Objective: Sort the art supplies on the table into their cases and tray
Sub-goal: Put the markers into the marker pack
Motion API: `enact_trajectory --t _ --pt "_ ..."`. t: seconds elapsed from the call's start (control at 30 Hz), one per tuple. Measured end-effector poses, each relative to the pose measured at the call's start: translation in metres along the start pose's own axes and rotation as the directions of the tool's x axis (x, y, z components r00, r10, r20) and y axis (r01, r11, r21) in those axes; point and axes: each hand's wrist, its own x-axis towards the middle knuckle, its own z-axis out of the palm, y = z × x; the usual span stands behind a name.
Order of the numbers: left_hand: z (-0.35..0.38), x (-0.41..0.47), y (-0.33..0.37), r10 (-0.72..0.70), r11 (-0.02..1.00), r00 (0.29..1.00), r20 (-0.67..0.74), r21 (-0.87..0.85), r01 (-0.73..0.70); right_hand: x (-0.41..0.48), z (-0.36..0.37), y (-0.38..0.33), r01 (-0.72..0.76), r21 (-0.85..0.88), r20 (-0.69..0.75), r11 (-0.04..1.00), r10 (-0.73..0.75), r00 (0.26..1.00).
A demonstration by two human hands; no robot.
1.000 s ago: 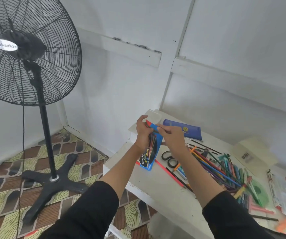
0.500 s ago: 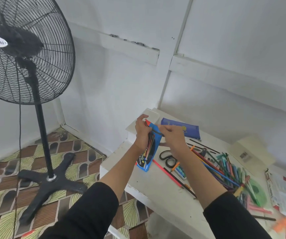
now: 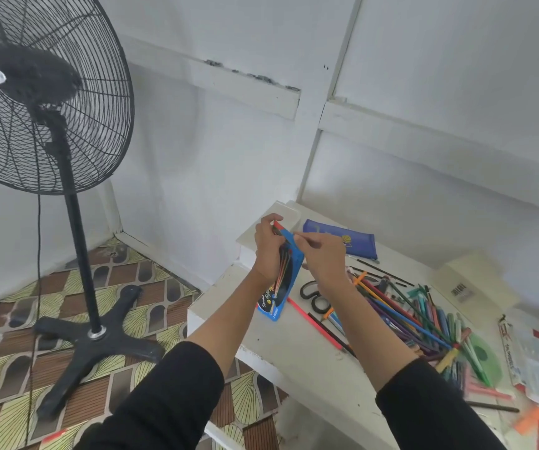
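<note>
Fan point(image 3: 44, 92) cut off at L edge; orange item point(image 3: 531, 421) btm-right blurred.

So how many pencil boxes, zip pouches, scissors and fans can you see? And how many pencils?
blue pencil box, held by the left hand and right hand: 1
dark blue zip pouch: 1
scissors: 1
standing fan: 1
Total: 4
The loose pencils and pens overlap in a pile, too tangled to count.

Two bare forearms, black sleeves point(image 3: 164, 401) pushed above the elbows
</note>
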Motion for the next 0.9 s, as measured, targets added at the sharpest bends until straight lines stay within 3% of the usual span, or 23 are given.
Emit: enact_trajectory --t 0.5,0.63,0.77,0.9 --pt "-0.012 -0.007 0.003 0.1 0.995 0.993 0.067 -0.02 -0.099 -0.002 -0.006 -0.017 -0.047 -0.015 0.065 0.999 0.048 0.997" --pt "-0.014 -0.008 0.008 0.074 0.997 0.994 0.085 0.003 -0.075 -0.005 -0.009 -0.018 0.042 -0.071 0.147 0.997 -0.031 0.989" --pt "-0.015 -0.009 0.007 0.084 0.996 0.993 0.086 0.024 -0.087 -0.004 -0.005 -0.017 0.064 -0.09 0.098 0.994 -0.055 0.994" --pt "-0.018 -0.009 0.009 0.129 0.985 0.989 0.078 0.101 -0.137 -0.001 -0.006 -0.017 0.091 -0.12 0.139 0.989 -0.074 0.988"
